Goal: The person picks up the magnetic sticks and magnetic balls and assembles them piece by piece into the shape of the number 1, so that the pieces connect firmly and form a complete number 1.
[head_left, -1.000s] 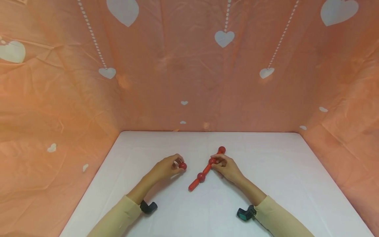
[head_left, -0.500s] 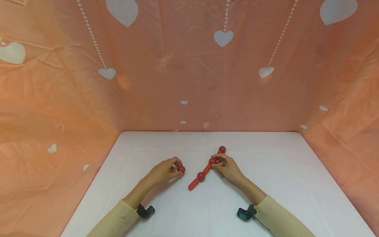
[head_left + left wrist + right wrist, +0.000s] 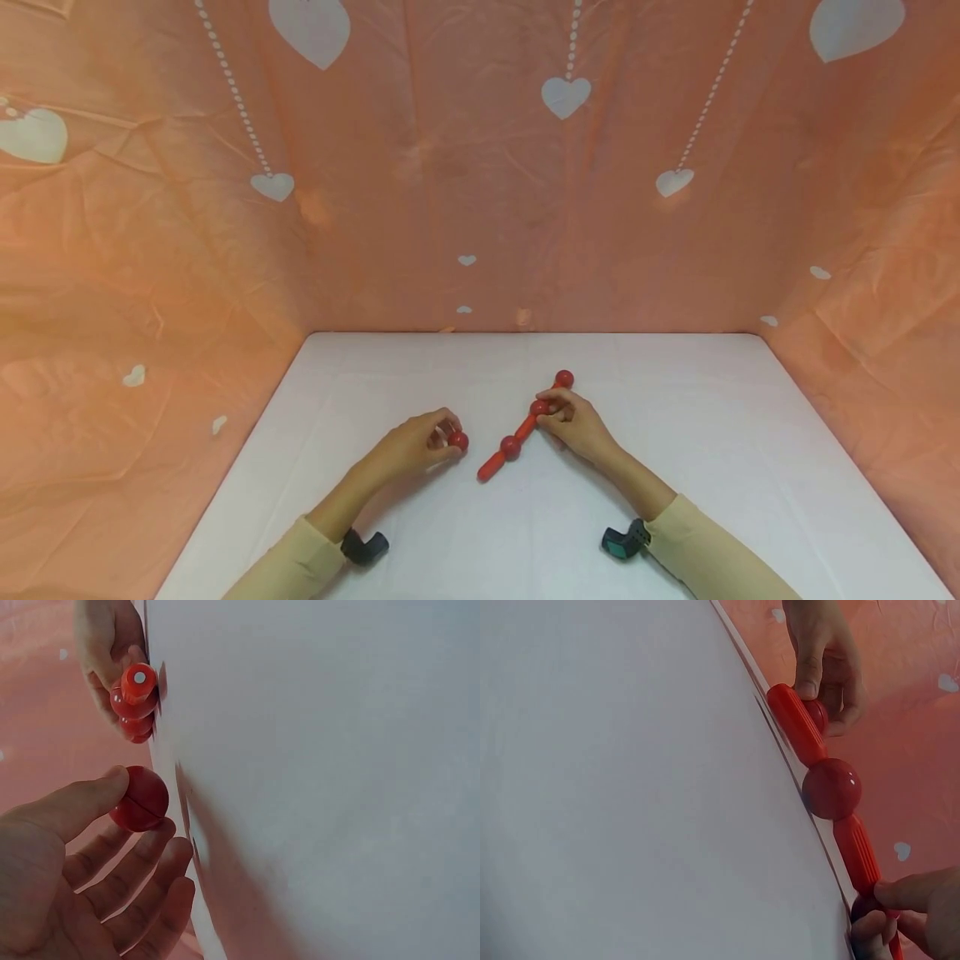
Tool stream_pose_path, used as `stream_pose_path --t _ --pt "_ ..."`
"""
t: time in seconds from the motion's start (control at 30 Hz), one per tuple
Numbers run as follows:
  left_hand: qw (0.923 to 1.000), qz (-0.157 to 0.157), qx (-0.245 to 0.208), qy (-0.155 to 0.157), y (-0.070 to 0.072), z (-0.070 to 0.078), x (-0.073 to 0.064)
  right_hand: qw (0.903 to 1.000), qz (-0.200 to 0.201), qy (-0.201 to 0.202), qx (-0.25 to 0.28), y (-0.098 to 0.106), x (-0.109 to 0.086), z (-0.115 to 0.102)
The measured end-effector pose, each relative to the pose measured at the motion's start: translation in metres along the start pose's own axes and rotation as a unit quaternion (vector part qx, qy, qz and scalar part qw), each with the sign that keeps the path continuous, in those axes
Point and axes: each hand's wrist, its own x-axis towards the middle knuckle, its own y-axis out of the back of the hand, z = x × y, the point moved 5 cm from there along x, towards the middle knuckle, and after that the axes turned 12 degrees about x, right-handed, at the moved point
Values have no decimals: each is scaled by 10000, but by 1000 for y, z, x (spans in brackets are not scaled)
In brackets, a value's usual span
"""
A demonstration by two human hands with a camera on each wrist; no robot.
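My left hand (image 3: pixel 415 444) pinches a loose red ball (image 3: pixel 141 799) between thumb and fingertips; a seam line runs round the ball in the left wrist view. With my right hand (image 3: pixel 581 425) I grip a chain of red balls and ribbed orange-red rods (image 3: pixel 492 467) by one of its balls (image 3: pixel 538 407). The chain slants from a ball (image 3: pixel 564 379) at its far right end to a bare rod end (image 3: pixel 793 720) near the left hand. A small pale dot marks that rod's end face (image 3: pixel 140 677). Another ball (image 3: pixel 832 788) sits between two rods.
A white table (image 3: pixel 675 400) lies under both hands. Behind and beside it hangs an orange cloth (image 3: pixel 480 183) with white hearts. Dark cameras are strapped to the left wrist (image 3: pixel 365 547) and right wrist (image 3: pixel 626 539).
My left hand has moved slightly down and toward me with the ball still pinched. The right hand and the chain have stayed nearly in place.
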Motion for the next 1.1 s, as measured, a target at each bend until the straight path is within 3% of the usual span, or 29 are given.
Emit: stream_pose_path --t 0.3,0.57,0.73,0.87,1.1 --pt "9999 -49 97 3 1 4 -6 9996 137 -126 -211 -1 0 -3" --pt "9998 -149 20 -90 -1 7 -10 9917 595 275 -1102 -1 -3 -10" --pt "9998 -172 9 -120 -2 7 -11 9916 365 546 -1116 -7 -6 -16" --pt "9997 -171 5 -164 -2 8 -12 9868 110 1031 -1246 -15 -8 -24" --pt "9997 -202 10 -158 -3 9 -13 9720 -804 1718 -1385 -36 -7 -29"
